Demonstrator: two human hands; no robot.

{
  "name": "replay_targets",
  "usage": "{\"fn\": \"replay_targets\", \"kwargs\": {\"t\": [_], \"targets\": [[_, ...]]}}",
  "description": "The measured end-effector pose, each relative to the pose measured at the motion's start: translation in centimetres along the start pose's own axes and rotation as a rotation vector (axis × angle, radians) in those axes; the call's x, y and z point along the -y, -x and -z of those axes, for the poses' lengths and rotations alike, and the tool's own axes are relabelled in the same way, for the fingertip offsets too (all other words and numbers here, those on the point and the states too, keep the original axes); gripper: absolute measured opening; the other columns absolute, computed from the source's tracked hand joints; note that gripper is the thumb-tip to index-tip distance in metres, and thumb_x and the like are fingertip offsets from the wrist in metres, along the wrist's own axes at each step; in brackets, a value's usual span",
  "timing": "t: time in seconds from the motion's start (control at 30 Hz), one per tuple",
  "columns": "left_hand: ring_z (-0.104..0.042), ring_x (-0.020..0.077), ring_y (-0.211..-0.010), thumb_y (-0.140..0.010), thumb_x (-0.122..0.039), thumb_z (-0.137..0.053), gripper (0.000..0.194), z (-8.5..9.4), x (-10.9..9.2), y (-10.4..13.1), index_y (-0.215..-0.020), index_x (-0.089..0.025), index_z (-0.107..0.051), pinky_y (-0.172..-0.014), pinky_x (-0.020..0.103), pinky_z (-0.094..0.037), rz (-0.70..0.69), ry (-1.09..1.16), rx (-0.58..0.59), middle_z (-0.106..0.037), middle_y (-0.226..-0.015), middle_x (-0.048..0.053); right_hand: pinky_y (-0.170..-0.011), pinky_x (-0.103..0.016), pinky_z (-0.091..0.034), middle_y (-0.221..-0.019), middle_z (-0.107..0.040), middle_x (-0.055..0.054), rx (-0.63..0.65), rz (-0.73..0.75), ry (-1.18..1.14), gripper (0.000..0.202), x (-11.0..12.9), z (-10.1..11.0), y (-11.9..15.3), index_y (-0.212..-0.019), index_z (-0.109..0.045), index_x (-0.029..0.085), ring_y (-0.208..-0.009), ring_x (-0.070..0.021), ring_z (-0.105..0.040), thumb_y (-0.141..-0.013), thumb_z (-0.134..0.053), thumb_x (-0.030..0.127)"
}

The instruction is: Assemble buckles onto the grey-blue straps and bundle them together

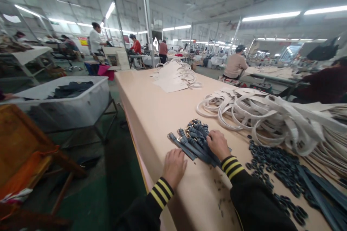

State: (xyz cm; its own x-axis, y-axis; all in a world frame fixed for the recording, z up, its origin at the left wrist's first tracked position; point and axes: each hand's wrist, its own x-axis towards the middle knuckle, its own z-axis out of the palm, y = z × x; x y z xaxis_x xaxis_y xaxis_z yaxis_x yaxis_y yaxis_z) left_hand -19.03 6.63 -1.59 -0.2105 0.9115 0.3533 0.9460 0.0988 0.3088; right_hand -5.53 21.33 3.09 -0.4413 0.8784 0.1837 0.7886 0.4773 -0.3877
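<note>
A pile of dark blue-grey straps with gold-coloured buckles (196, 135) lies near the front of the tan table (148, 104). My right hand (218, 144) is at the right side of this pile, its fingers bent against the straps; whether they grip one is hard to see. Beside the pile's lower left edge, my left hand (175, 166) rests low over the table edge with fingers curved downward, the fingertips hidden from view. To the right lie many small dark loops (282, 162) and longer dark strips (320, 191).
Cream strap bundles (244, 108) cover the table's right side, and cream pieces (173, 77) lie at its far end. On the left stand a white bin (92, 104) with dark material and a wooden chair (27, 133). Several people are at other tables.
</note>
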Motion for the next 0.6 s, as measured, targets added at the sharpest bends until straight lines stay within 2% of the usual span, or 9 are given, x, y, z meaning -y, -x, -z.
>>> {"fn": "replay_targets", "kwargs": {"t": [0.1,0.17,0.2,0.27,0.33,0.4,0.47,0.6], "targets": [[-0.046,0.0229,-0.096,-0.077,-0.017,-0.046,0.014,-0.1,-0.6,0.2,-0.089,-0.016,-0.054,-0.087,0.042,-0.037,-0.049,0.174,0.027,-0.055,-0.102,0.008,-0.078,-0.032,-0.034,-0.1,-0.056,-0.015,0.036,-0.026,0.044,0.025,-1.2,-1.0,-1.3,-0.094,-0.054,0.013,-0.095,-0.0252,-0.049,-0.082,-0.044,0.032],[-0.047,0.0223,-0.099,-0.078,-0.019,-0.046,0.013,0.1,-0.4,0.2,-0.088,-0.016,-0.054,-0.09,0.041,-0.036,-0.012,0.393,0.027,-0.054,-0.103,0.009,-0.078,-0.031,-0.036,-0.103,-0.056,-0.016,0.088,-0.049,0.044,0.043,-2.3,-1.4,-1.9,-0.108,-0.048,0.009,-0.096,-0.0249,-0.051,-0.08,-0.046,0.042],[-0.048,0.0214,-0.099,-0.078,-0.021,-0.047,0.015,0.3,-0.1,0.0,-0.09,-0.016,-0.053,-0.09,0.04,-0.037,0.063,0.532,0.026,-0.054,-0.103,0.009,-0.078,-0.031,-0.037,-0.105,-0.055,-0.017,0.122,-0.06,0.046,0.052,-2.8,-1.4,-2.1,-0.112,-0.045,0.007,-0.097,-0.0251,-0.052,-0.079,-0.047,0.048],[-0.053,0.0193,-0.092,-0.079,-0.028,-0.047,0.022,0.9,0.7,-0.5,-0.096,-0.014,-0.049,-0.085,0.038,-0.043,0.323,0.858,0.038,-0.054,-0.101,0.011,-0.077,-0.031,-0.037,-0.105,-0.056,-0.019,0.196,-0.071,0.068,0.06,-3.5,-1.4,-2.6,-0.11,-0.047,0.006,-0.096,-0.0259,-0.053,-0.076,-0.046,0.056],[-0.058,0.0162,-0.081,-0.079,-0.035,-0.048,0.028,1.7,1.5,-1.3,-0.096,-0.013,-0.046,-0.075,0.034,-0.048,0.609,1.186,0.089,-0.055,-0.097,0.012,-0.074,-0.031,-0.038,-0.098,-0.058,-0.018,0.259,-0.061,0.106,0.059,-3.8,-1.4,-2.9,-0.099,-0.053,0.008,-0.091,-0.0261,-0.055,-0.073,-0.045,0.061],[-0.059,0.013,-0.072,-0.079,-0.036,-0.048,0.026,2.3,2.2,-2.3,-0.088,-0.013,-0.046,-0.066,0.028,-0.051,0.781,1.418,0.149,-0.055,-0.09,0.01,-0.07,-0.03,-0.039,-0.092,-0.06,-0.017,0.299,-0.052,0.13,0.056,-3.5,-1.5,-3.1,-0.091,-0.054,0.01,-0.086,-0.0258,-0.057,-0.073,-0.044,0.062],[-0.058,0.0106,-0.064,-0.079,-0.034,-0.048,0.022,2.5,2.6,-3.3,-0.08,-0.012,-0.045,-0.061,0.024,-0.05,0.841,1.48,0.201,-0.055,-0.08,0.007,-0.066,-0.029,-0.039,-0.09,-0.06,-0.017,0.325,-0.049,0.133,0.053,-2.8,-1.7,-3.3,-0.09,-0.053,0.01,-0.083,-0.0253,-0.058,-0.074,-0.044,0.06],[-0.05,0.0058,-0.051,-0.078,-0.03,-0.051,0.02,1.7,2.6,-5.4,-0.072,-0.012,-0.046,-0.057,0.024,-0.05,0.83,1.387,0.27,-0.052,-0.066,0.001,-0.065,-0.029,-0.039,-0.086,-0.061,-0.015,0.34,-0.036,0.116,0.049,-0.8,-2.5,-3.3,-0.093,-0.051,0.011,-0.082,-0.0249,-0.058,-0.076,-0.043,0.057]]}}
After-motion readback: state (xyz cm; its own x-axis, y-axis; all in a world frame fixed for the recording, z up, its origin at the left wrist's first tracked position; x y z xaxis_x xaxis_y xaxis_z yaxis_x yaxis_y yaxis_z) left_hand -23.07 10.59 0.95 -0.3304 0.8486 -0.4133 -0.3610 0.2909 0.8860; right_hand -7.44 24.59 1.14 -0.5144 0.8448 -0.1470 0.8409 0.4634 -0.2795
